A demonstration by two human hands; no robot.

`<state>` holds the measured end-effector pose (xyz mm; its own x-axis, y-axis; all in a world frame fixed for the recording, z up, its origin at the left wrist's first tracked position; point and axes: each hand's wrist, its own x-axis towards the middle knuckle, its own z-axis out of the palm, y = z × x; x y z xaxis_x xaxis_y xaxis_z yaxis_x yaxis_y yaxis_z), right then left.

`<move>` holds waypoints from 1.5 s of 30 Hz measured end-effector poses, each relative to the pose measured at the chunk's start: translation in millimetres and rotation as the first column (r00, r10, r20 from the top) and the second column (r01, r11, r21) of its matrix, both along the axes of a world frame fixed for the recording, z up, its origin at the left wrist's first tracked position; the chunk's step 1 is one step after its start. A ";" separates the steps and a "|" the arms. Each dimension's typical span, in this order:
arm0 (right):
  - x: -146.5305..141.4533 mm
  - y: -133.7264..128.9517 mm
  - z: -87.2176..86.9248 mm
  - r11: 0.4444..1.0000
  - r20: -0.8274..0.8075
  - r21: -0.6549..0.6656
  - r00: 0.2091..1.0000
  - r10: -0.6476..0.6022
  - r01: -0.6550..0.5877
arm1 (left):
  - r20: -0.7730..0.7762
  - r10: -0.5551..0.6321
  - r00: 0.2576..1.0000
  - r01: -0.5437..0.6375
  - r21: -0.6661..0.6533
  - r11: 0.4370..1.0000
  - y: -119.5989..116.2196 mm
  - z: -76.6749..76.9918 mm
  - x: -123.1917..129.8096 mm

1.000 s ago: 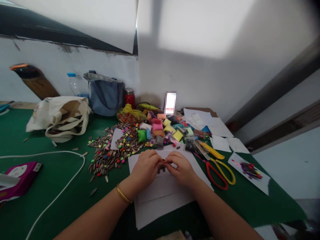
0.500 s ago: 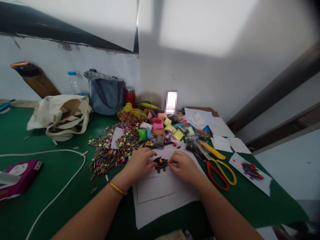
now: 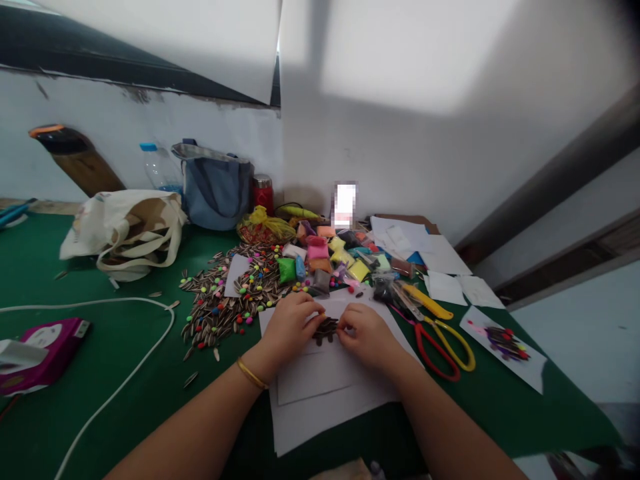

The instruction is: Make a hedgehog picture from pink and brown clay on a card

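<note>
Striped sunflower seeds (image 3: pixel 220 313) lay heaped with coloured beads left of the white paper (image 3: pixel 320 390). The left hand (image 3: pixel 293 327) curled inward, its fingertips (image 3: pixel 316 312) seemingly pinching a small yellow bead (image 3: pixel 323 314) above a dark seed cluster (image 3: pixel 326 331) lying on the paper. The right hand (image 3: pixel 367 337) bunched against the cluster, apparently mid-placement, a step calling for steady fingers, with red-handled scissors (image 3: pixel 430 353) further right

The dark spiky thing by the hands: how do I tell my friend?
On the green table, find the white paper sheets. Between the left hand and right hand lies a small dark bunch of seeds. Unlike the loose seed pile beside the paper, it sits on the sheet, packed like a fan.
</note>
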<state>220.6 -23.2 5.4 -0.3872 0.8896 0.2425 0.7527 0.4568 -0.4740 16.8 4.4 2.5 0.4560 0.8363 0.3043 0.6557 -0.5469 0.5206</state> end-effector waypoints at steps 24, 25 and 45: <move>-2.1 -5.4 -1.8 0.996 0.187 0.086 0.982 0.017 -0.034 | -0.027 0.186 0.982 -0.187 -0.218 0.958 4.8 -2.2 -13.1; 0.3 -4.4 -1.3 0.995 0.151 0.092 0.988 0.024 -0.038 | -0.029 0.180 0.983 -0.182 -0.215 0.959 4.7 -2.1 -13.3; 102.1 25.4 7.3 0.591 0.191 0.231 0.560 -0.807 0.773 | -0.070 0.016 0.997 -0.036 -0.293 0.955 -2.5 2.9 -8.3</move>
